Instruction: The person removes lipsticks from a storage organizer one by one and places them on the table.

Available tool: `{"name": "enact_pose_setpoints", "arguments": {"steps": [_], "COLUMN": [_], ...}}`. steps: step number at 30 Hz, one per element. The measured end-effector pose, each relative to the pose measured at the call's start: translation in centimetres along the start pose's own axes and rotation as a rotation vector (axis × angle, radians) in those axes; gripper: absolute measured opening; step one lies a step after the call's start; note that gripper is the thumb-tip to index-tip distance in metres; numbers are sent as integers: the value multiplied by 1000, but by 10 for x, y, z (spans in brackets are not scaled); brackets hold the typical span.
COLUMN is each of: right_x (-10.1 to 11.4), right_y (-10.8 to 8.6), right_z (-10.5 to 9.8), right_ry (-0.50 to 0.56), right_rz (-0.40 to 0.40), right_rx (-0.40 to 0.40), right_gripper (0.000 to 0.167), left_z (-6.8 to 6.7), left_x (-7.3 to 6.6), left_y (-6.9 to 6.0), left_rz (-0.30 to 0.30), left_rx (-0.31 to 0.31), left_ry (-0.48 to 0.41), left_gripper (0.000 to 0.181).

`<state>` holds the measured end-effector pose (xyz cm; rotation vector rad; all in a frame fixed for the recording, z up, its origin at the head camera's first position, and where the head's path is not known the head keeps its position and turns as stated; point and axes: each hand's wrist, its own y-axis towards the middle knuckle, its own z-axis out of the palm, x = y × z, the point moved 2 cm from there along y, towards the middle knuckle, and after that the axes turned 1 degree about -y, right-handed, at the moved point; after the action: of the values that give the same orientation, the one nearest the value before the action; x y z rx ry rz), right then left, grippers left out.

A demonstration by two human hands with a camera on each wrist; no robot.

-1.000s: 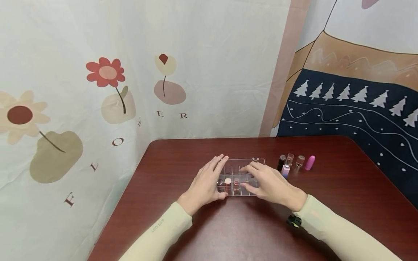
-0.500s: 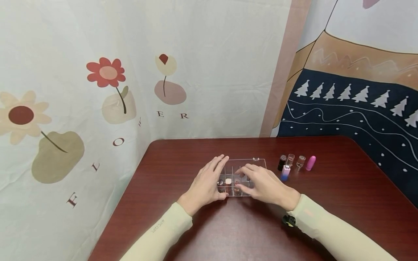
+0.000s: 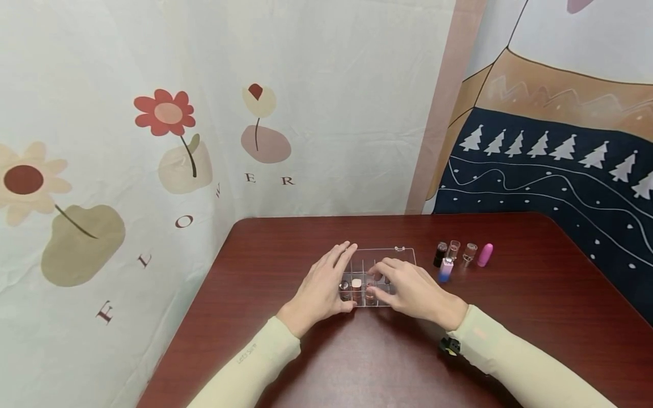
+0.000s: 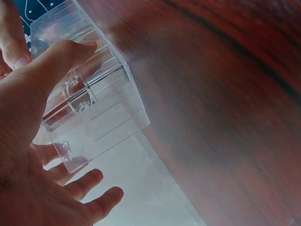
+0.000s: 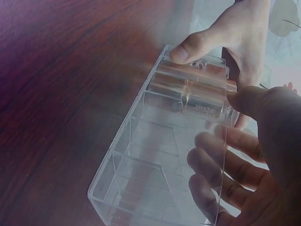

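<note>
A clear plastic compartment box point(image 3: 385, 304) lies on the table, its transparent lid point(image 3: 382, 250) tipped back at the far side. My left hand point(image 3: 318, 286) grips its left end, thumb at the front and fingers spread behind. Lipstick tubes stand in the left compartments, one with a pale top point(image 3: 356, 283). Over the third compartment, my right hand point(image 3: 420, 290) has thumb and forefinger around a clear-cased lipstick point(image 5: 206, 102). The right wrist view shows the thumb touching that tube's end, with the other fingers behind the box wall. The forefinger's contact is partly hidden.
Right of the box stand a black tube point(image 3: 440, 255), a pink-and-blue lipstick point(image 3: 446, 270), two clear tubes, one tall point(image 3: 453, 250) and one short point(image 3: 470, 251), and a bright pink bullet-shaped tube point(image 3: 486, 255). Patterned cloth hangs behind the dark red table point(image 3: 316, 362).
My right hand has shifted left, from the right-hand compartments to the tube in the third one, and has stayed nearly still since. The left hand keeps its place on the box.
</note>
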<state>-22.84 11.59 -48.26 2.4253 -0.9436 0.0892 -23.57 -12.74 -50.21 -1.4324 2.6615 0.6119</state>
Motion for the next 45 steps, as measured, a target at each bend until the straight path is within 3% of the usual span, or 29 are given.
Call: {"name": "enact_pose_setpoints", "arguments": {"steps": [1,10,45], "right_x": [0,0,3], "right_y": [0,1,-1], "right_z": [0,0,1], "right_ry": [0,4,1], "right_rz": [2,9,-18], "right_rx": [0,5,-26], "right_gripper": [27,25,18], "left_z": [-14,-16,-15], "left_x": [-11,-13,-14], "left_y": [-3,-1,-2], "left_rz": [-13,-47,-48], "left_rx": [16,58,60], "left_ry": [-7,35,32], "left_gripper": [137,139,142]}}
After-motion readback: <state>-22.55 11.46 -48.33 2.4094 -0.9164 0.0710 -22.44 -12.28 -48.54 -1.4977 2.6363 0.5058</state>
